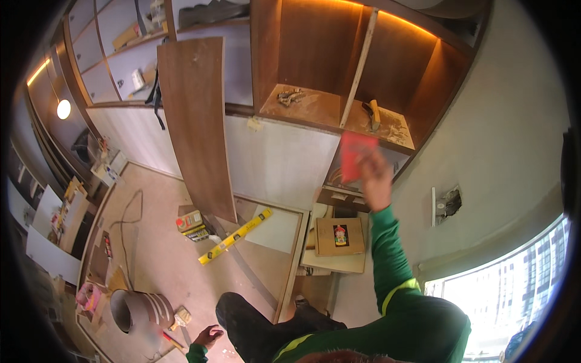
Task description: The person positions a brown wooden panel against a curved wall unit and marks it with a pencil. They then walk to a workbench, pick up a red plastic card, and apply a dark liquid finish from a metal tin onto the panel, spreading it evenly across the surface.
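My right hand (374, 175) is raised at the lower front edge of the open wooden cabinet (305, 115). Its fingers are closed on a red rectangular sheet (354, 158), blurred by motion; its exact kind does not show. Just above it, on the cabinet's dusty floor, rests a wooden-bodied tool like a hand plane (375, 115). Metal pieces (290, 97) lie in the compartment to its left. Low by my knee, my left hand (207, 336) has loosely curled, parted fingers and nothing visible in it. Closest to it are a paint brush (181, 317) and a red-handled tool (172, 340).
A long brown board (196, 121) leans against the shelving. A yellow spirit level (236, 236) and a red-capped can (189, 221) are on the floor. The brown roll (140, 310) stands at lower left. A cardboard box (340, 236) sits below my right arm.
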Demonstrator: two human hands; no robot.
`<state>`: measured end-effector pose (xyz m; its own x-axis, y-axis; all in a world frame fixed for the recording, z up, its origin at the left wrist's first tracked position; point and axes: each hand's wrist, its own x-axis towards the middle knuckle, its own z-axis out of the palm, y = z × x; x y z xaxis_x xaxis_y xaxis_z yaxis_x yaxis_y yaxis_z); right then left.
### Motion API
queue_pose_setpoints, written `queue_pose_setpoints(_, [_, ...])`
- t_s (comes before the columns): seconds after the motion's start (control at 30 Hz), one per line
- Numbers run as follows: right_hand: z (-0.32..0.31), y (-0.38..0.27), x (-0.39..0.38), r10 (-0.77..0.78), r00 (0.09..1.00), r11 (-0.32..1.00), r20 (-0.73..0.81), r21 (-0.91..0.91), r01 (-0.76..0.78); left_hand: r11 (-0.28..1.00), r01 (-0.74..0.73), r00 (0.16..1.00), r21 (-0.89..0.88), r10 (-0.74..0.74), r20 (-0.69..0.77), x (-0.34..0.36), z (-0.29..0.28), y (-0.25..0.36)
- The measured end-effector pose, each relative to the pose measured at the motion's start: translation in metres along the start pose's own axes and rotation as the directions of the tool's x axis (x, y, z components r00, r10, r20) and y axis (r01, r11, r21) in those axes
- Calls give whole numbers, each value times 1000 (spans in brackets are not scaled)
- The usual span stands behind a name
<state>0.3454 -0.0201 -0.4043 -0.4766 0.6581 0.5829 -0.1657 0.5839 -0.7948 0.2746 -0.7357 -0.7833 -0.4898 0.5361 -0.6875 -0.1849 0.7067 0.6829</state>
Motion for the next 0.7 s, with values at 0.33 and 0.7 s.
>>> queue_pose_setpoints(0.33, [-130, -132, 299, -358, 661, 913, -659, -395, 101, 978, 139, 896, -157, -192, -400, -93, -29, -9])
queue_pose_setpoints(0.7, [-187, -148, 385, -163, 844, 745, -510, -625, -234, 910, 163, 904, -381, -293, -313, -107, 34, 15])
